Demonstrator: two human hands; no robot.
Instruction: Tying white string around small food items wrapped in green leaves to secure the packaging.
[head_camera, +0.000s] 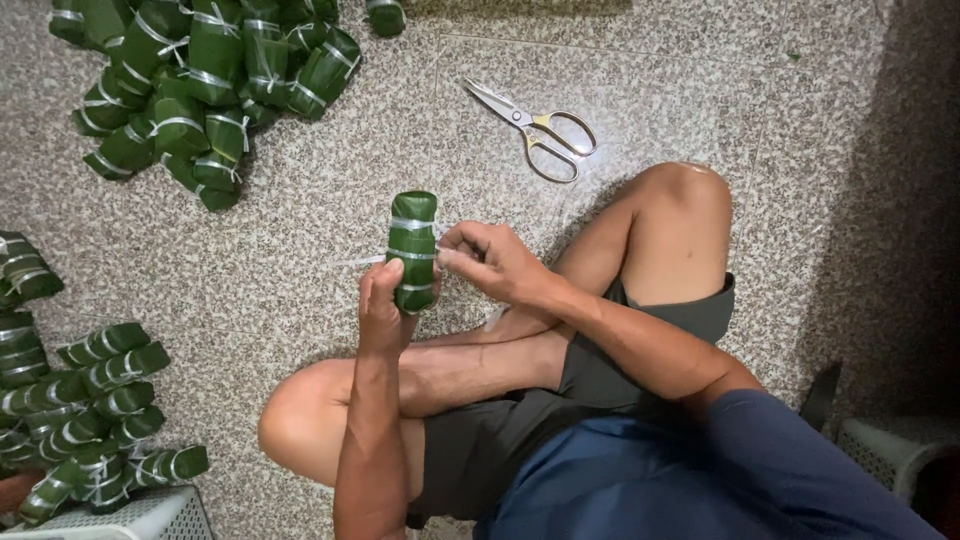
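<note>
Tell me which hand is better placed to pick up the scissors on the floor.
Right, probably. The right hand only pinches thin white string and lies nearer the metal scissors with pale handles. The left hand grips the green leaf-wrapped cylindrical bundle upright.

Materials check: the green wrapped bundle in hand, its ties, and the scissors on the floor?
Green cylindrical bundle: looks like leaf wrap, glossy with fine ribbing. Thin white ties: likely plastic string, pale and shiny; hard to confirm. Scissors: bare metal blades, gold-toned handles, probably metal too. Left hand grips the bundle; right hand pinches a tie.
</note>
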